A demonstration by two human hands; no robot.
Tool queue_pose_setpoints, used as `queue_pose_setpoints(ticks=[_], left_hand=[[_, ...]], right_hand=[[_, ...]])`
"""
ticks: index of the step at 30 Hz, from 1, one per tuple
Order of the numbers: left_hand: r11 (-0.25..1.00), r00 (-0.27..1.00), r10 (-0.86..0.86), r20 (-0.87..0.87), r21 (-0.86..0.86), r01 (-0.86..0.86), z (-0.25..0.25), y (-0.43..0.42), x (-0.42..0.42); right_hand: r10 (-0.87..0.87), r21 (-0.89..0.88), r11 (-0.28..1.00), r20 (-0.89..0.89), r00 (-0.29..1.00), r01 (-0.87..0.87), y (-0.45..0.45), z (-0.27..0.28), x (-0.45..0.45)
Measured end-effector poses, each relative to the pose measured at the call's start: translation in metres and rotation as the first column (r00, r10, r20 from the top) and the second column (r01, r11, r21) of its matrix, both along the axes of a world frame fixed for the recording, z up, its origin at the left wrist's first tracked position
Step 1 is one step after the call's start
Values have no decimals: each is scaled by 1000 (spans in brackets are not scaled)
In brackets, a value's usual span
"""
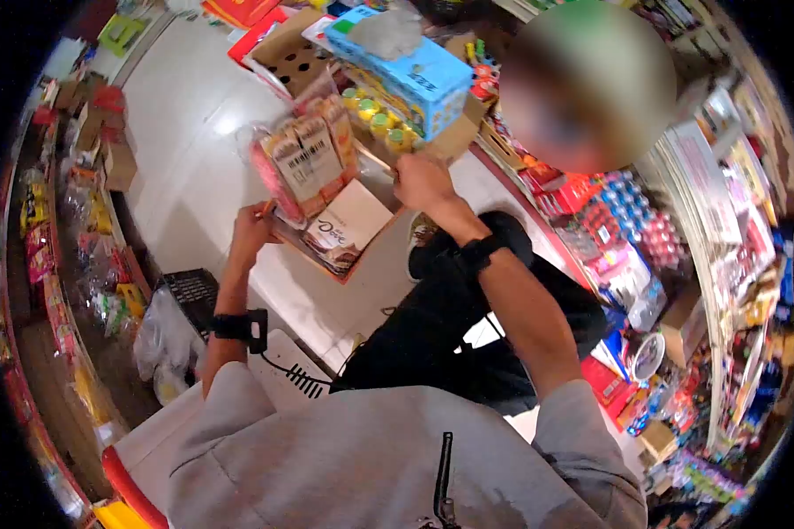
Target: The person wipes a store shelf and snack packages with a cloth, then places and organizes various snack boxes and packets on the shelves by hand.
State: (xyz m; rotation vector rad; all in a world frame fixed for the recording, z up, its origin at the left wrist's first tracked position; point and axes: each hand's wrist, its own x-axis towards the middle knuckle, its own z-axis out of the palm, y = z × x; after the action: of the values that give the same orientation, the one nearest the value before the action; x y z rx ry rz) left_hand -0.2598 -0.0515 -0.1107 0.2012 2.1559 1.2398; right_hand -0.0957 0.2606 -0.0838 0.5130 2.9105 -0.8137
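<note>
Between both hands is a small open cardboard box (342, 278), whose edges show brown. A white and brown panel printed "Dove" (348, 227) faces me from it; I cannot tell if that is part of the box or a separate carton. Clear plastic packs of pinkish-orange sticks (309, 159), one with a white barcode label, stand upright at its far side. My left hand (254, 233) pinches the left edge of the box. The right edge is gripped by my right hand (423, 183), its fingers partly hidden. Black bands circle both wrists.
Ahead stand a blue carton (406, 70), yellow bottles (378, 119) and a brown box with holes (293, 63). Goods-filled shelves (62, 264) line the left. On the right are stacked bottles (631, 212) and packets. A black basket (192, 295) sits at left; a blurred person's head (587, 88) is close at upper right.
</note>
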Motion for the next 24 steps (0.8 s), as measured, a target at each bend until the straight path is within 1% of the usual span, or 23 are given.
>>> queue_pose_setpoints(ticks=[1, 2, 3, 5, 6, 8, 9, 10, 11, 12, 13, 14, 15, 17, 19, 20, 21, 22, 23, 24], left_hand=[[1000, 1000, -25, -1, 7, 25, 19, 9, 6], [994, 994, -107, -16, 29, 107, 37, 18, 11], [980, 982, -189, -30, 52, 190, 55, 27, 18], [962, 965, -252, -67, 91, 258, 92, 46, 38], [958, 960, -273, -63, 73, 277, 106, 54, 47], [941, 943, -329, -41, 63, 331, 134, 75, 68], [931, 934, -354, -50, 74, 357, 136, 89, 76], [913, 917, -395, -48, 85, 398, 138, 101, 83], [895, 900, -434, -46, 94, 437, 140, 112, 91], [879, 880, -469, -72, 54, 473, 149, 111, 96], [868, 869, -490, -75, 59, 494, 148, 122, 105], [855, 860, -503, -87, 93, 510, 145, 132, 113], [842, 852, -514, -100, 132, 524, 147, 139, 120], [822, 829, -548, -113, 108, 558, 152, 156, 141], [728, 723, -665, -190, 51, 683, 159, 155, 145], [715, 736, -659, -156, 174, 677, 144, 156, 143], [714, 733, -663, -150, 168, 680, 138, 157, 144], [731, 751, -653, -104, 176, 660, 133, 157, 144], [749, 767, -639, -58, 184, 637, 127, 158, 145], [751, 773, -633, -54, 198, 629, 124, 156, 147]], right_hand=[[1, 8, 1000, -26, 1000, 0, 3, 16, 11], [-13, 26, 1000, -88, 996, 16, 8, 22, 21], [-39, 40, 998, -90, 995, 42, 11, 33, 34], [-39, 106, 993, -141, 989, 54, 16, 73, 62], [-28, 120, 992, -146, 989, 45, 20, 92, 79], [-79, 163, 981, -156, 985, 104, 30, 109, 108], [-103, 186, 974, -157, 982, 132, 39, 114, 123], [-73, 207, 973, -152, 986, 104, 50, 121, 138], [-95, 216, 968, -156, 983, 128, 57, 126, 155], [-120, 236, 958, -194, 974, 165, 47, 136, 168], [-148, 241, 949, -226, 963, 203, 50, 139, 184], [-172, 293, 928, -206, 963, 229, 57, 137, 196], [-188, 302, 921, -206, 960, 245, 56, 142, 206], [-282, 267, 909, -169, 944, 319, 60, 145, 233], [-321, 272, 895, -154, 934, 353, 54, 138, 244], [-329, 233, 896, -220, 918, 377, 56, 128, 250], [-336, 193, 897, -285, 897, 398, 56, 124, 255], [-364, 166, 900, -220, 905, 402, 56, 123, 259], [-366, 161, 901, -218, 905, 403, 56, 115, 262], [-385, 114, 892, -319, 866, 438, 55, 109, 262]])
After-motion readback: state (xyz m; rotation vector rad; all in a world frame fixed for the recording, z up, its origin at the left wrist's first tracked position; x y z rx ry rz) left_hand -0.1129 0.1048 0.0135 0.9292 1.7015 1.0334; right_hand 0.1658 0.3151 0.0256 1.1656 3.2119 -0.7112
